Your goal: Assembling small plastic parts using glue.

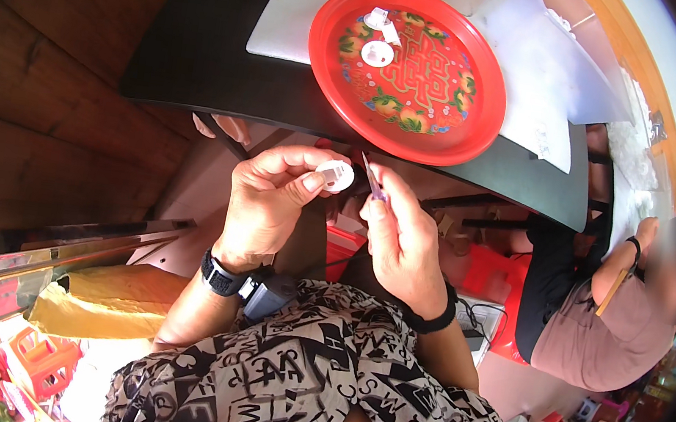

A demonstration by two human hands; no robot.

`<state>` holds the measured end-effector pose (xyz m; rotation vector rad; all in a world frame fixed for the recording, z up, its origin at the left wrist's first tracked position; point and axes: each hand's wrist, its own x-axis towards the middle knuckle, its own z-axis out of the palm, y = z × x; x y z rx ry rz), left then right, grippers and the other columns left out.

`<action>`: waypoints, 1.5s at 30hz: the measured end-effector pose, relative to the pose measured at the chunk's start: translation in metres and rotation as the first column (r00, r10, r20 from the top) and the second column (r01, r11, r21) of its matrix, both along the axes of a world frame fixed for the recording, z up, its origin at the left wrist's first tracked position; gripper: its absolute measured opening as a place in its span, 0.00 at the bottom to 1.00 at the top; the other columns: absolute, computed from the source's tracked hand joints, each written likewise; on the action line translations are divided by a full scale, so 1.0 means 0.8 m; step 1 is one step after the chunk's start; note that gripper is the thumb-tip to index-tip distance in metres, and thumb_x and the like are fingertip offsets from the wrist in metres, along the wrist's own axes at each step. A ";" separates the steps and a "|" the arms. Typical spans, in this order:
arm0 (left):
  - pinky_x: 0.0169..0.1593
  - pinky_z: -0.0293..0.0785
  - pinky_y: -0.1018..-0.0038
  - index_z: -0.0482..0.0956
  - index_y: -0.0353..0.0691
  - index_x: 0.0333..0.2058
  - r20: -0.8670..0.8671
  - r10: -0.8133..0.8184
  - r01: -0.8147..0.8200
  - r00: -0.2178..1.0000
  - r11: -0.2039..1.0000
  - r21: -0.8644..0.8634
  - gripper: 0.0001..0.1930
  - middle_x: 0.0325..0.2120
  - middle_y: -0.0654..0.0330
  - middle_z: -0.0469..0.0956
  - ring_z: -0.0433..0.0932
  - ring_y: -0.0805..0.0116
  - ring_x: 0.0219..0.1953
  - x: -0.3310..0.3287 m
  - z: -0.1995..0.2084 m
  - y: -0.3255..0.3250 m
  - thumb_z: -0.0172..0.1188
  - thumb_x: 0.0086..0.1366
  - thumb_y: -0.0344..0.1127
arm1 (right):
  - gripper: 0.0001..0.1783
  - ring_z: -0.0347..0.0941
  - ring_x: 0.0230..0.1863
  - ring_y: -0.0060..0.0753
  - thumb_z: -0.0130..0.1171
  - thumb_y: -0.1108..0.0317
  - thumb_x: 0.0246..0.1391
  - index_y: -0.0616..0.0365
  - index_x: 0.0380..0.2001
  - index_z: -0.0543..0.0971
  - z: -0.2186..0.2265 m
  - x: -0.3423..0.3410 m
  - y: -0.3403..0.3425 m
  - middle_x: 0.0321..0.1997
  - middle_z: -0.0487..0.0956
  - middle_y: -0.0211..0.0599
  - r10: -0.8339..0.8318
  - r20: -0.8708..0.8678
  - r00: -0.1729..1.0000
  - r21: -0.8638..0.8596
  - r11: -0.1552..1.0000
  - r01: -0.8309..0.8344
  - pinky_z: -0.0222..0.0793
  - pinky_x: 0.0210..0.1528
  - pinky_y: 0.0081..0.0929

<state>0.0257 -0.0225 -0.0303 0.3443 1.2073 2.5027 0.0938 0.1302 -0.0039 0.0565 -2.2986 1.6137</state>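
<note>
My left hand (270, 194) pinches a small white round disc (335, 176) between thumb and fingers, just off the table's near edge. A greyish patch shows on the disc's face. My right hand (405, 235) grips a slim pointed tool (371, 179) with a purplish handle, its metal tip angled up and left. The tip stands a little to the right of the disc, apart from it. Whether the tool is a blade or tweezers I cannot make out. Beyond my hands, a round red tray (478, 135) holds another white disc (377, 53) and small white pieces (378, 20).
The tray rests on a dark table (195, 64) partly covered by a white sheet (281, 28). Clear plastic bags lie at the table's far right. Another person (608, 332) sits at the right. Yellow wrapping (108, 300) and an orange basket (45, 360) are at lower left.
</note>
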 end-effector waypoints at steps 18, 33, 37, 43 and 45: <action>0.45 0.72 0.72 0.74 0.29 0.45 0.055 -0.072 0.069 0.996 0.997 0.045 0.12 0.43 0.45 0.76 0.76 0.66 0.40 0.009 -0.010 -0.005 0.51 0.63 0.24 | 0.24 0.70 0.21 0.45 0.52 0.79 0.50 0.59 0.53 0.69 -0.007 0.017 0.004 0.25 0.70 0.41 0.128 0.030 0.991 0.299 0.945 -0.131 0.68 0.24 0.35; 0.46 0.72 0.71 0.75 0.30 0.43 0.081 -0.074 0.070 0.994 0.996 0.051 0.11 0.42 0.47 0.76 0.75 0.66 0.39 0.013 -0.015 -0.003 0.51 0.63 0.25 | 0.21 0.75 0.28 0.37 0.49 0.80 0.53 0.65 0.53 0.69 0.009 0.012 0.011 0.33 0.76 0.49 0.138 0.111 0.984 0.086 0.985 -0.148 0.70 0.31 0.28; 0.46 0.71 0.71 0.75 0.30 0.44 0.074 -0.053 0.050 0.996 0.998 0.031 0.11 0.43 0.47 0.76 0.76 0.65 0.41 0.011 -0.010 -0.003 0.51 0.63 0.25 | 0.24 0.73 0.26 0.41 0.50 0.79 0.52 0.62 0.55 0.67 0.009 0.016 0.007 0.29 0.74 0.47 0.150 0.107 0.983 0.200 0.965 -0.169 0.70 0.29 0.30; 0.41 0.76 0.73 0.75 0.31 0.44 0.048 -0.049 0.048 0.998 0.999 0.015 0.11 0.41 0.53 0.78 0.77 0.70 0.38 0.012 -0.008 -0.001 0.51 0.63 0.24 | 0.31 0.71 0.22 0.43 0.53 0.78 0.50 0.55 0.59 0.63 0.002 0.016 0.003 0.24 0.72 0.43 0.127 0.104 0.986 0.343 0.927 -0.156 0.68 0.25 0.35; 0.41 0.75 0.74 0.75 0.31 0.44 0.051 -0.048 0.048 0.998 0.999 0.011 0.11 0.41 0.53 0.78 0.77 0.70 0.38 0.012 -0.009 -0.001 0.51 0.63 0.24 | 0.31 0.71 0.22 0.43 0.53 0.78 0.50 0.55 0.59 0.63 0.002 0.016 0.005 0.23 0.72 0.43 0.129 0.114 0.985 0.346 0.924 -0.161 0.68 0.25 0.35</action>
